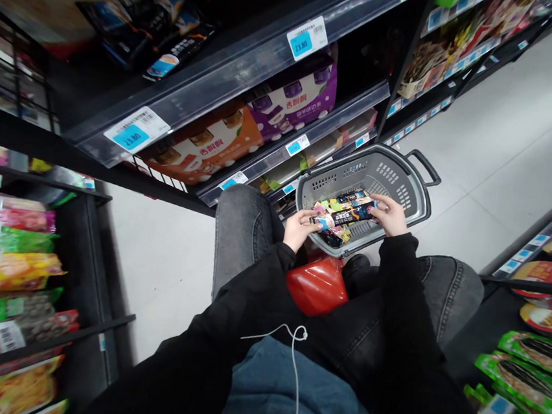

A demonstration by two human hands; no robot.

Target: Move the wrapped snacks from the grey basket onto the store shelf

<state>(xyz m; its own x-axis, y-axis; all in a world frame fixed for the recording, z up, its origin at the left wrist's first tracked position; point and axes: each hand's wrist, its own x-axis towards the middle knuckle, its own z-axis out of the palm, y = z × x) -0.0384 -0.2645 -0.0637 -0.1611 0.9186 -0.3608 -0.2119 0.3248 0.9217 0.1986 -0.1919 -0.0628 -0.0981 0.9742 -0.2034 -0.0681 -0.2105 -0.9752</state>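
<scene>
A slim black-and-blue snack packet (344, 215) is stretched between my two hands, over a grey shopping basket (420, 204). My left hand (299, 227) pinches its left end, and my right hand (390, 213) grips the right end. Below the packet, several small colourful packets (339, 236) lie in the basket, partly hidden by it. The basket stands on the floor in front of my knees, its black handle (426, 168) folded toward the far right. Similar black-and-blue packets (173, 54) lie on the upper shelf at left.
A red glossy bag (317, 286) sits between my legs, close to the basket. Orange and purple drink cartons (291, 98) fill the lower shelf ahead. Racks of bagged snacks (11, 266) stand at left, with green packets (528, 374) at right. A white earphone cord (297, 365) hangs over my lap.
</scene>
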